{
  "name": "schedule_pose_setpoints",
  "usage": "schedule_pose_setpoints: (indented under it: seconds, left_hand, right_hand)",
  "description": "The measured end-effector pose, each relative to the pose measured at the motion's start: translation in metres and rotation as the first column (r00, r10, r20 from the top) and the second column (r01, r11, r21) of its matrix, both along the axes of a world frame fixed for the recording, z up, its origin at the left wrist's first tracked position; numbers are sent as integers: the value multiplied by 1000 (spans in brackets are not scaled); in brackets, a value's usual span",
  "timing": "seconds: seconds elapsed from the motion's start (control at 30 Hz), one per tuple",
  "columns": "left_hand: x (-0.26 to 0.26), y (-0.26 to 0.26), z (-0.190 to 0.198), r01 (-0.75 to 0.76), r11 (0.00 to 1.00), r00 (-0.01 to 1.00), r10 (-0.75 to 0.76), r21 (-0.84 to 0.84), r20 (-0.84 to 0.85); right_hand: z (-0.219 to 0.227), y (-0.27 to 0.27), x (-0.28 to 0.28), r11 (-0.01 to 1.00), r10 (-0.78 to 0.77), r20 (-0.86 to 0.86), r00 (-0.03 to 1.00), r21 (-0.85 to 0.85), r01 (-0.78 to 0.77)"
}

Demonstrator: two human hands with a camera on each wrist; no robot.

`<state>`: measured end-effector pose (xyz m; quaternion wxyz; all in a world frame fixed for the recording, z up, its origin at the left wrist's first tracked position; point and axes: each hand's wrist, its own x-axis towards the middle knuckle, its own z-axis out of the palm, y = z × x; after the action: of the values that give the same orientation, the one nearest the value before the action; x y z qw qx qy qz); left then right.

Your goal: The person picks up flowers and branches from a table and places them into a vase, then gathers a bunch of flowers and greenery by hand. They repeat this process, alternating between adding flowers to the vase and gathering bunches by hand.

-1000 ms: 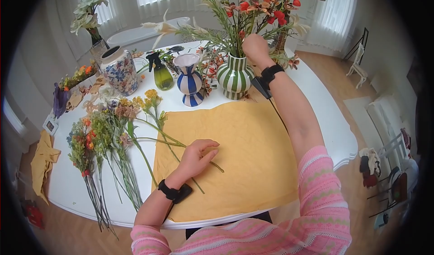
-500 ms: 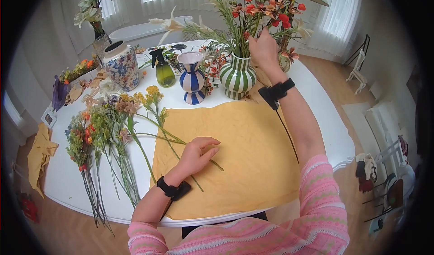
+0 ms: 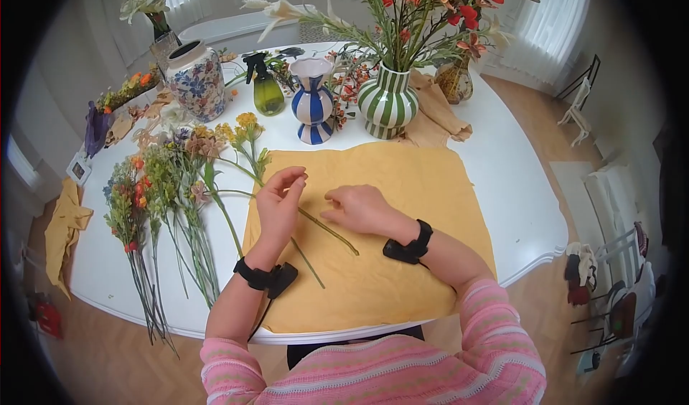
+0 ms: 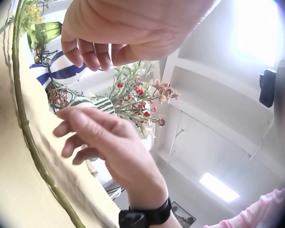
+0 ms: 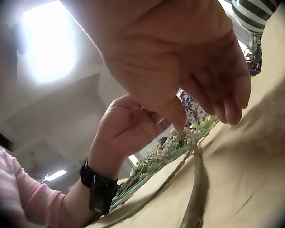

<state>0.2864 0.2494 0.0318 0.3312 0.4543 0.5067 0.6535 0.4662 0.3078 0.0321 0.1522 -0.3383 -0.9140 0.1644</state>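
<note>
Grip Loose and Empty Over Yellow Sheet (image 3: 423, 276)

Relaxed and holding nothing, the left hand (image 3: 276, 208) and right hand (image 3: 362, 210) hang above the sheet. One flower stem (image 3: 330, 231) lies partly across the sheet, near both; loose flowers (image 3: 171, 184) rest left of it, and a green-striped vase (image 3: 387, 104) stands just beyond its far edge.

The green-striped vase (image 3: 387, 105) looks glossy and ceramic; before it, a matt, creased yellow sheet (image 3: 423, 190); beneath it, a smooth, shiny counter (image 3: 527, 197).
</note>
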Motion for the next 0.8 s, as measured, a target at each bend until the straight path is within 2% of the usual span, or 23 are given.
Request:
schedule_pose_setpoints:
  seconds: [0.03,0.1,0.33,0.4,0.43,0.5,0.53,0.6,0.63,0.7,0.73,0.8]
  left_hand:
    - [-2,-1,4,-7,1000,1000,7,-8,13]
    - [-7,0,7,-16,1000,1000,16,-2,26]
    - [-10,2,7,4,1000,996,-1,-30,92]
    - [-10,0,10,6,1000,995,-3,-30,98]
    - [-9,-1,12,13,1000,995,-10,-28,102]
    - [-5,-6,19,17,1000,994,-17,9,109]
    - [-2,-8,23,22,999,993,-28,47,117]
    - [5,-15,32,37,996,993,-46,85,108]
    - [8,-18,35,52,991,993,-64,124,97]
    - [10,-24,37,92,987,992,-103,131,75]
    - [11,-26,37,136,981,988,-144,136,52]
    - [15,-28,38,126,982,991,-132,138,35]
  right_hand:
    - [-5,-6,-2,1000,3,-2,1000,-2,-3]
    - [-9,-12,-6,996,68,111,991,-60,-61]
    - [-12,-10,-10,977,91,140,986,-203,-61]
    - [-9,-7,-6,951,45,-35,998,-305,-54]
    - [-9,-5,-5,951,48,-35,998,-305,-57]
    - [-9,0,-1,881,-61,-227,972,-469,-54]
    - [-9,3,1,881,-61,-227,972,-469,-55]
    - [-7,8,5,788,-132,-371,919,-602,-129]
    - [-6,10,6,787,-130,-370,920,-602,-132]
    - [6,8,8,632,-226,-467,855,-738,-236]
    - [11,6,8,631,-221,-467,856,-738,-239]
    - [21,2,8,572,-328,-498,803,-781,-250]
